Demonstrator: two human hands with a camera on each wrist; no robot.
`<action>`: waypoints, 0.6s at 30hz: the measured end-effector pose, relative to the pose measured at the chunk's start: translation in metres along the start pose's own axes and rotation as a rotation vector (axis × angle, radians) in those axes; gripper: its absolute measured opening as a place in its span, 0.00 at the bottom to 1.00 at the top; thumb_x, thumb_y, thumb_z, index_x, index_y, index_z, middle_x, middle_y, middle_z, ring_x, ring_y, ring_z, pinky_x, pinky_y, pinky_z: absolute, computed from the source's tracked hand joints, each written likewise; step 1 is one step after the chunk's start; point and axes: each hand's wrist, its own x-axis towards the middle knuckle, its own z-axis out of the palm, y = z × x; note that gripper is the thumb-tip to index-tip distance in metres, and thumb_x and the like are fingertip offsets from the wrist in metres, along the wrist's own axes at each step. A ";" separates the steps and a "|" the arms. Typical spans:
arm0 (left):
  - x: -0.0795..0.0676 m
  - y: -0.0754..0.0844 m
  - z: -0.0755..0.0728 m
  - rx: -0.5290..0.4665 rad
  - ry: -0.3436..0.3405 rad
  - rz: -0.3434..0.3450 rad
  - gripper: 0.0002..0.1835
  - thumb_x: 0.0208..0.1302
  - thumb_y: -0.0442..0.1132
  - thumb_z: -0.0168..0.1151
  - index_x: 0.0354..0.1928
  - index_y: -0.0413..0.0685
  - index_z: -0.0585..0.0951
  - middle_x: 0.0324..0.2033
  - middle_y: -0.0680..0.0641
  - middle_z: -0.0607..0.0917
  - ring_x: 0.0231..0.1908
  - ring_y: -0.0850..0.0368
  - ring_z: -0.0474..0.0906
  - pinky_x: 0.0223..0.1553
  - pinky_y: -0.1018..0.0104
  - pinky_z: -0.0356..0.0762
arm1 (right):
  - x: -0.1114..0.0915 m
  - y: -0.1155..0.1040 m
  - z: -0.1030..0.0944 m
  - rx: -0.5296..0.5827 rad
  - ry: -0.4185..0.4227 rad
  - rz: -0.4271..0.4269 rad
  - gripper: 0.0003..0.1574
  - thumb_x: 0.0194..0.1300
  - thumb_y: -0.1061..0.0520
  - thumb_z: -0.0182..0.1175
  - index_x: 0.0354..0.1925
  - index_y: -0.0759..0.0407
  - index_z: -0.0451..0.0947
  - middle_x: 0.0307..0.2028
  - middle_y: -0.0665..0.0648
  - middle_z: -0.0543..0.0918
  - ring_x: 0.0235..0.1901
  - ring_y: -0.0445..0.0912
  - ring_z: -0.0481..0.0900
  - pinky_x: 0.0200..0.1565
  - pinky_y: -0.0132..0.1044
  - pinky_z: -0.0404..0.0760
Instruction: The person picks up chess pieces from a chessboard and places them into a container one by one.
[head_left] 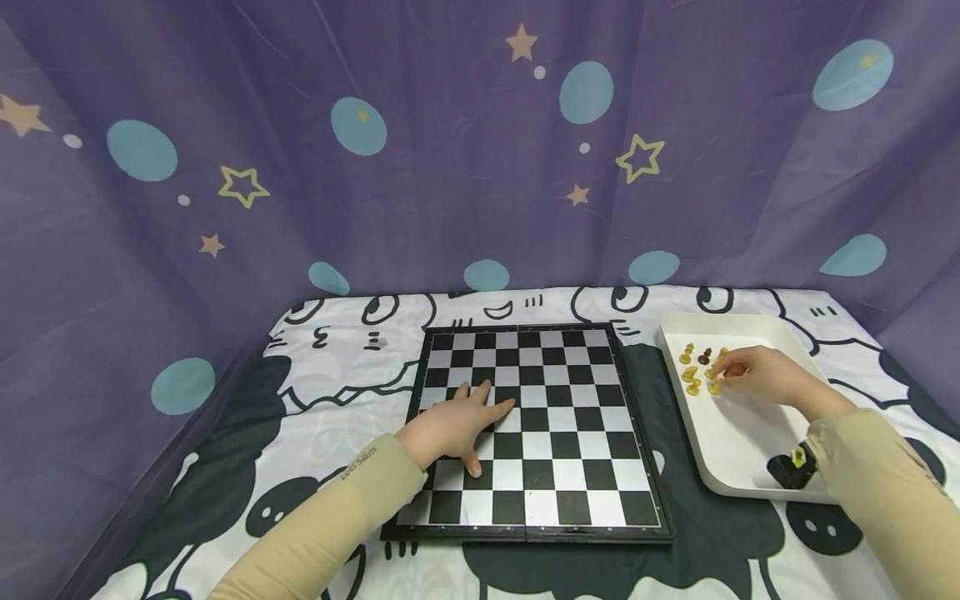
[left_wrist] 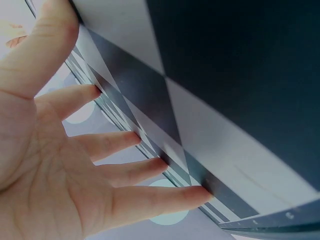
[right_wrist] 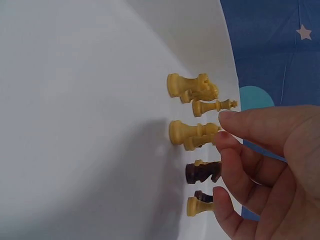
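A black-and-white chessboard point(head_left: 537, 421) lies flat on the patterned cloth. Spread across its left part is my left hand point(head_left: 453, 421), fingers straight. In the left wrist view, the fingertips point(left_wrist: 202, 194) touch the checkered surface. My right hand point(head_left: 757, 377) reaches into a white tray point(head_left: 757, 454), over small chess pieces. Seen from the right wrist, thumb and curled index finger nearly meet at the top of a yellow chess piece point(right_wrist: 184, 132); whether they pinch it I cannot tell. Nearby stand a yellow king point(right_wrist: 205, 107), a yellow rook point(right_wrist: 182, 85) and a dark knight point(right_wrist: 196, 173).
Several yellow pieces and a dark pawn point(head_left: 705, 357) are grouped at the tray's left side. A black object point(head_left: 787, 473) with a yellow mark sits by the right wrist. Behind the cloth point(head_left: 345, 350) hangs a purple curtain point(head_left: 465, 167).
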 end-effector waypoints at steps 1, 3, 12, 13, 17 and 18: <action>0.000 0.000 0.000 0.000 0.000 0.000 0.57 0.36 0.44 0.78 0.72 0.60 0.59 0.73 0.40 0.50 0.71 0.34 0.45 0.58 0.34 0.63 | -0.001 -0.001 -0.001 0.001 0.002 -0.006 0.09 0.54 0.62 0.65 0.37 0.65 0.82 0.25 0.51 0.78 0.27 0.40 0.69 0.30 0.33 0.67; 0.002 0.000 -0.001 0.002 0.000 -0.001 0.57 0.36 0.44 0.78 0.72 0.60 0.59 0.73 0.40 0.50 0.71 0.34 0.45 0.58 0.34 0.63 | -0.001 -0.005 -0.003 0.008 0.005 -0.014 0.09 0.56 0.63 0.64 0.37 0.64 0.82 0.25 0.50 0.77 0.26 0.40 0.68 0.28 0.33 0.67; 0.002 -0.009 0.002 0.020 -0.012 0.003 0.56 0.38 0.47 0.77 0.72 0.62 0.58 0.74 0.42 0.50 0.72 0.36 0.45 0.60 0.41 0.66 | -0.006 -0.032 -0.009 0.037 0.009 -0.030 0.14 0.61 0.57 0.62 0.42 0.65 0.82 0.31 0.55 0.83 0.30 0.40 0.74 0.30 0.33 0.72; 0.000 -0.010 0.002 0.021 -0.011 0.007 0.55 0.38 0.47 0.77 0.72 0.62 0.59 0.74 0.42 0.50 0.72 0.36 0.46 0.60 0.42 0.65 | -0.007 -0.036 -0.009 0.044 0.007 -0.033 0.15 0.62 0.56 0.62 0.43 0.66 0.82 0.32 0.56 0.84 0.30 0.39 0.75 0.30 0.32 0.73; -0.007 -0.018 0.001 0.021 0.018 0.042 0.51 0.44 0.50 0.75 0.72 0.62 0.60 0.73 0.43 0.53 0.72 0.38 0.48 0.63 0.44 0.62 | -0.012 -0.047 -0.010 0.058 0.020 -0.060 0.16 0.63 0.57 0.60 0.45 0.66 0.81 0.32 0.55 0.85 0.30 0.38 0.76 0.31 0.33 0.74; -0.009 -0.020 0.000 0.023 0.041 0.057 0.49 0.45 0.52 0.74 0.71 0.61 0.61 0.72 0.43 0.55 0.71 0.39 0.50 0.64 0.44 0.61 | -0.014 -0.050 -0.010 0.053 0.034 -0.068 0.15 0.63 0.57 0.60 0.45 0.65 0.81 0.32 0.55 0.85 0.30 0.37 0.76 0.31 0.33 0.74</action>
